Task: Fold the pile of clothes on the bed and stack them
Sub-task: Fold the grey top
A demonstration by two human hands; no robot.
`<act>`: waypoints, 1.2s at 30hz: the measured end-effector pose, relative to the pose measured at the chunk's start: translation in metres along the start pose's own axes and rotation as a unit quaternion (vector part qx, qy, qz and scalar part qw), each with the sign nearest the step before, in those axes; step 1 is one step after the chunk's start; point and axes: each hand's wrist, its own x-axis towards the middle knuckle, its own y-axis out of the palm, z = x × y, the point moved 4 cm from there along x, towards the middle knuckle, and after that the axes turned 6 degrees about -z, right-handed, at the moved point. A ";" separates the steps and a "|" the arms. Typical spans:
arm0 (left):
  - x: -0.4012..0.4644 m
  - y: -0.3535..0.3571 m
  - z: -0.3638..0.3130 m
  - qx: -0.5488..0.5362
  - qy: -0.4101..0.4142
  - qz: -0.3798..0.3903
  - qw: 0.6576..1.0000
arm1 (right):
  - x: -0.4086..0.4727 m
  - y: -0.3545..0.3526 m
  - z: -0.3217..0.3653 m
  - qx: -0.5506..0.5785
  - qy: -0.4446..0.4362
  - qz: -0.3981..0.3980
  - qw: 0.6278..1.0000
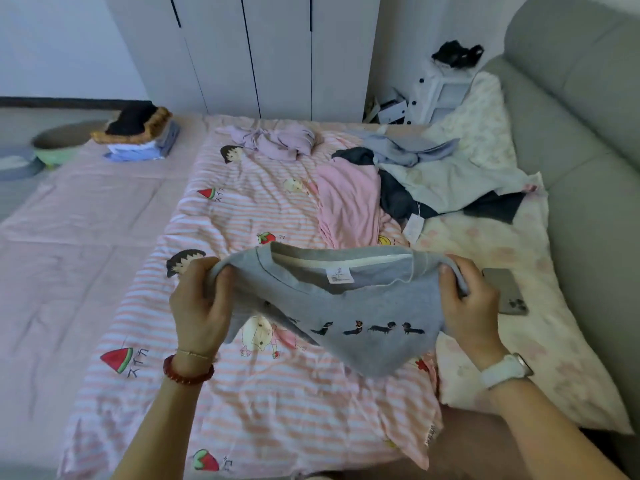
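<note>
I hold a grey T-shirt with a row of small dark dog prints up over the bed, collar and label facing me. My left hand grips its left shoulder and my right hand grips its right shoulder. Behind it on the striped pink cartoon quilt lie unfolded clothes: a pink garment, a lilac one, and a heap of pale blue and dark grey pieces. A folded stack with a brown-trimmed black item on top sits at the far left of the bed.
A phone lies on the floral blanket right of my right hand. The grey padded headboard runs along the right side. White wardrobes and a small white drawer unit stand beyond the bed. Bowls sit far left.
</note>
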 end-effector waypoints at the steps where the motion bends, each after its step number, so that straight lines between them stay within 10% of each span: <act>1: 0.004 -0.007 -0.013 -0.014 -0.010 -0.017 1.000 | 0.008 -0.010 0.012 0.010 -0.029 -0.022 0.999; 12: 0.067 -0.047 -0.056 0.025 0.083 -0.050 0.995 | 0.070 -0.026 0.077 0.053 -0.141 -0.130 0.980; 22: 0.150 0.029 0.078 0.274 -0.002 0.052 0.960 | 0.130 0.139 0.007 -0.119 -0.076 0.054 0.989; 27: 0.163 0.098 0.196 0.337 -0.146 0.161 0.916 | 0.140 0.265 -0.073 -0.268 0.052 0.292 0.917; 33: 0.033 0.105 0.258 0.254 -0.322 0.169 0.896 | 0.018 0.271 -0.132 -0.214 0.170 0.351 0.896; 36: -0.056 0.088 0.267 0.201 -0.496 0.181 0.825 | -0.050 0.231 -0.156 -0.197 0.295 0.350 0.867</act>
